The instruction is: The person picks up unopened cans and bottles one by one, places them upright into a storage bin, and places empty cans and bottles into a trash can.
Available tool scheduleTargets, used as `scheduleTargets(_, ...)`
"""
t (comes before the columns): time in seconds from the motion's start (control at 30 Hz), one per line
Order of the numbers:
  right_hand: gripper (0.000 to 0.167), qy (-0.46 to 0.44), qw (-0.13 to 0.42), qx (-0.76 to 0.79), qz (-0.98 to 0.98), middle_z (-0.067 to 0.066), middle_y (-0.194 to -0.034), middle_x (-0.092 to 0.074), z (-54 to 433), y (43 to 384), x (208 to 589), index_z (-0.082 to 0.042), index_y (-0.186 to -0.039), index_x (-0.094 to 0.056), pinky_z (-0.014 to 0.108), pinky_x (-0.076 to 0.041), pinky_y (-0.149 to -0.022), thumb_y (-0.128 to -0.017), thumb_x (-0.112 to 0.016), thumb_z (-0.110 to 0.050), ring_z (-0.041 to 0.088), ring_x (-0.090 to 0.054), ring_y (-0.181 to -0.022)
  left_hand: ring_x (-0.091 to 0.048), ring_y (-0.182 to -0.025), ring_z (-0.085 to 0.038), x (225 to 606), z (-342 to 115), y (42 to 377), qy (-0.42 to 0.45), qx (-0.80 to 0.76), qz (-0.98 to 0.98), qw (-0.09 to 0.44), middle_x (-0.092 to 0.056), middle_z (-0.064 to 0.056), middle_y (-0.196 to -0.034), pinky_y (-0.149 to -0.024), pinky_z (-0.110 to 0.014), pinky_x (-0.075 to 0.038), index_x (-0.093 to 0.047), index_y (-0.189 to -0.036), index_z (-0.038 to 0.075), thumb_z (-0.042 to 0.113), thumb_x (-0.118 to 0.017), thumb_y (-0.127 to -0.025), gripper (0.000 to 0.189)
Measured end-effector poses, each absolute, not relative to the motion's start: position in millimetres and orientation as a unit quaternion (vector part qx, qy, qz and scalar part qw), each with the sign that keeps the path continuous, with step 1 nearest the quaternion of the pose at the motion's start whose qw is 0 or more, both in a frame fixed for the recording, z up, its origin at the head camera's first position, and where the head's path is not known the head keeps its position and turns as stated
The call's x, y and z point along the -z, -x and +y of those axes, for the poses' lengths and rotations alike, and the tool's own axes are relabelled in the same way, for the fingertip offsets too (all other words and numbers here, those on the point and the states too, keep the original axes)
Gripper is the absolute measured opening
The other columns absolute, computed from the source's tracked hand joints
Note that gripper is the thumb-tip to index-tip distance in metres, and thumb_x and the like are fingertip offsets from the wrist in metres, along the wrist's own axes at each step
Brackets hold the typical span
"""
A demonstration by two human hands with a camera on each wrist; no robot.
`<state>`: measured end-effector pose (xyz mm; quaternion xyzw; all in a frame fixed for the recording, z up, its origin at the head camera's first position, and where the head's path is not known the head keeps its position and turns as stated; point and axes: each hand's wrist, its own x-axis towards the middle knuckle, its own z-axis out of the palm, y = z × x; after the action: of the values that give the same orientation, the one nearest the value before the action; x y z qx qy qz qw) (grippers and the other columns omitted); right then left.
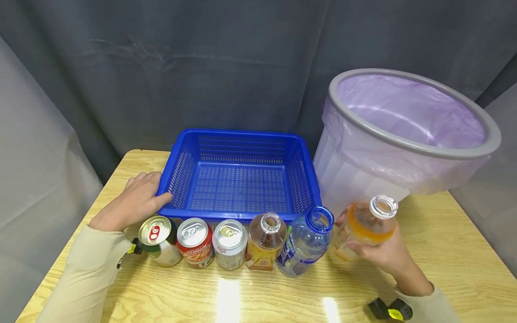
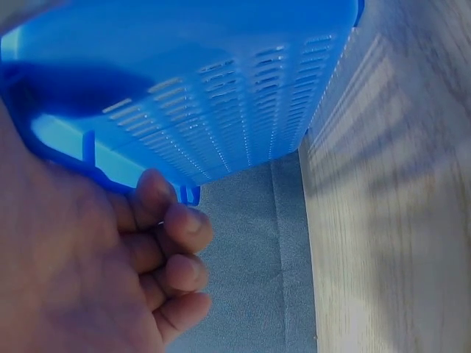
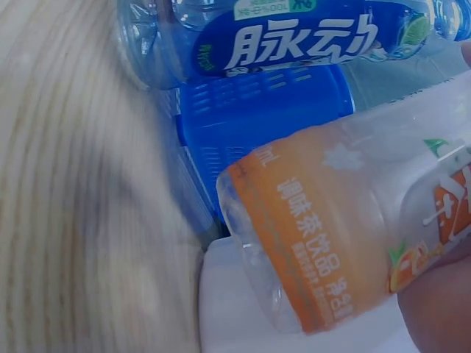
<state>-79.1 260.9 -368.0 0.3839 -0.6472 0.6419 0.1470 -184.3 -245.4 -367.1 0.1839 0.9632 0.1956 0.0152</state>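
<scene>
Left hand [image 1: 139,199] gripping a blue basket [image 1: 238,186], right hand [image 1: 381,255] wrapped around an orange-labelled bottle [image 1: 353,229].
At far left, the thumb lies over the basket's side rim, with the other fingers bent outside it; then, in a row along the basket's front, stand a green can [image 1: 160,244], a red can [image 1: 195,244], a white can [image 1: 229,246], a yellow-labelled bottle [image 1: 262,244] and a blue bottle [image 1: 304,242]; next comes the grasped bottle, uncapped and tilted (whether its base touches the table [image 1: 181,291], I cannot tell), in front of a lined bin [image 1: 493,134].
</scene>
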Motion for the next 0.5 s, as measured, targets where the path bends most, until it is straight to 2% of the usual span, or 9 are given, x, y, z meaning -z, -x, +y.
scheduleTargets(0.17,0.068,-0.373,0.155,-0.638,-0.656,0.009,-0.110,-0.075,262.7,77.0,364.4,0.016,-0.117,-0.056,0.022,-0.055,-0.097,-0.051,-0.060,0.031,0.018,-0.073,-0.101,-0.051,-0.107,-0.035,365.6,-244.2,183.6,-0.183,-0.190,0.965,0.009,-0.066,-0.016,-0.116,-0.087,-0.048,-0.035,-0.056,-0.124,-0.001,0.035,-0.053,-0.098,0.045)
scheduleTargets(0.5,0.066,-0.377,0.153,-0.635,-0.656,0.009,-0.110,-0.074,263.6,76.4,360.4,0.019,-0.117,-0.055,0.022,-0.054,-0.097,-0.052,-0.062,0.031,0.018,-0.073,-0.102,-0.046,-0.101,-0.034,366.5,-243.9,182.9,-0.184,-0.174,0.967,-0.009,-0.059,-0.015,-0.105,-0.084,-0.045,-0.033,-0.057,-0.115,-0.001,0.034,-0.054,-0.096,0.040)
